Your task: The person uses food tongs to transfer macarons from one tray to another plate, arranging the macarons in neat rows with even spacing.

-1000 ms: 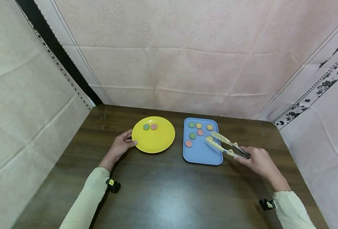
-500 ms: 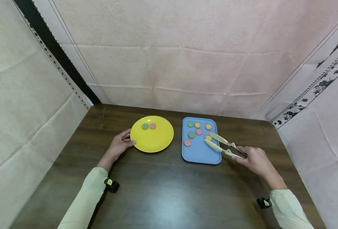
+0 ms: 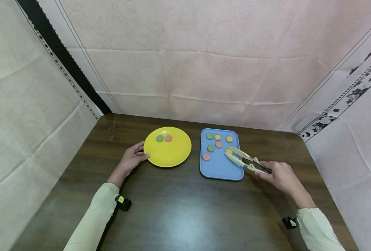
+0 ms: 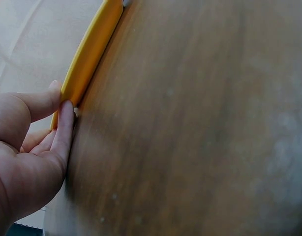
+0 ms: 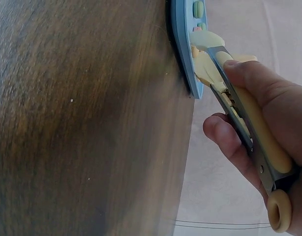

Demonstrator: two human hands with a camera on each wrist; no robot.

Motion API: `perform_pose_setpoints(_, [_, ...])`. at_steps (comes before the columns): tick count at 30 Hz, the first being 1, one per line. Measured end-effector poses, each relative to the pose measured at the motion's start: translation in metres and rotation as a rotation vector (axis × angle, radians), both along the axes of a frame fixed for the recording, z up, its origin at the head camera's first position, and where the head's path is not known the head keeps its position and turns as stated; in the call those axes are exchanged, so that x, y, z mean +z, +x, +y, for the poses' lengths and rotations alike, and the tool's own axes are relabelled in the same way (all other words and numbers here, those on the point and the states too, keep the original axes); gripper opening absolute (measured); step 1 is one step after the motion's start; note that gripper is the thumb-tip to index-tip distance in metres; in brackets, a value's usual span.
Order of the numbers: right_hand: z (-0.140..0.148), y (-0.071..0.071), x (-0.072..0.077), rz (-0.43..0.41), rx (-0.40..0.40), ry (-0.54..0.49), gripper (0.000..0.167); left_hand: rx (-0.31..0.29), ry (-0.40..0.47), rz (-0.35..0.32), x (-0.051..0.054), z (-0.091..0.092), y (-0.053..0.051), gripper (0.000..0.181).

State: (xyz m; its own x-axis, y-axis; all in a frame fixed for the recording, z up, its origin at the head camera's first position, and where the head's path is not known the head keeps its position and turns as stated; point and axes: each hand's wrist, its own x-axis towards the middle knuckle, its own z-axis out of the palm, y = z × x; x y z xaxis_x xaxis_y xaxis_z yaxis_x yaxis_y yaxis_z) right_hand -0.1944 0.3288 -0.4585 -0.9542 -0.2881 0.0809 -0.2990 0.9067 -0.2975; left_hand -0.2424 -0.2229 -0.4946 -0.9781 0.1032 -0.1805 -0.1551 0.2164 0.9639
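My left hand (image 3: 131, 159) holds the left rim of a yellow plate (image 3: 167, 155), thumb on the rim and fingers along its outer side in the left wrist view. On the plate lie a green macaron (image 3: 159, 138) and a pink macaron (image 3: 168, 138). My right hand (image 3: 281, 176) grips cream-tipped tongs (image 5: 269, 132) over the blue tray (image 3: 218, 170). The tong tips stand around a yellow macaron (image 3: 228, 152) on the tray's right side; whether both tips touch it I cannot tell.
Other macarons on the tray are green (image 3: 210, 148), pink (image 3: 206, 157) and yellow (image 3: 229, 139), scattered toward its far half. Both plate and tray stand near the far edge of the brown wooden table (image 3: 160, 209). Pale patterned cloth (image 3: 185, 76) hangs behind and at both sides.
The tips of the tongs have drawn closer together about the yellow macaron. My left hand stays at the plate's rim. The view has shifted slightly.
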Motion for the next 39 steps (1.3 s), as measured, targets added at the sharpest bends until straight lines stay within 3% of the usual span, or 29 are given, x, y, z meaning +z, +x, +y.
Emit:
perform_pose_setpoints(7, [0.001,0.000,-0.002,0.008,-0.003,-0.048,0.048,0.017,-0.013,0.016,-0.033,-0.008,-0.014,0.076])
perform_pose_setpoints(8, [0.001,0.000,-0.002,0.010,-0.005,-0.058,0.049,0.017,-0.018,0.020,-0.034,-0.009,-0.014,0.077])
perform_pose_setpoints(20, [-0.014,-0.011,0.006,0.062,0.001,-0.113,0.051,0.018,-0.015,0.005,-0.033,-0.009,-0.014,0.077])
perform_pose_setpoints(39, [-0.071,-0.053,0.032,0.121,0.116,-0.151,0.052,0.016,-0.012,0.000,-0.028,-0.007,-0.011,0.078])
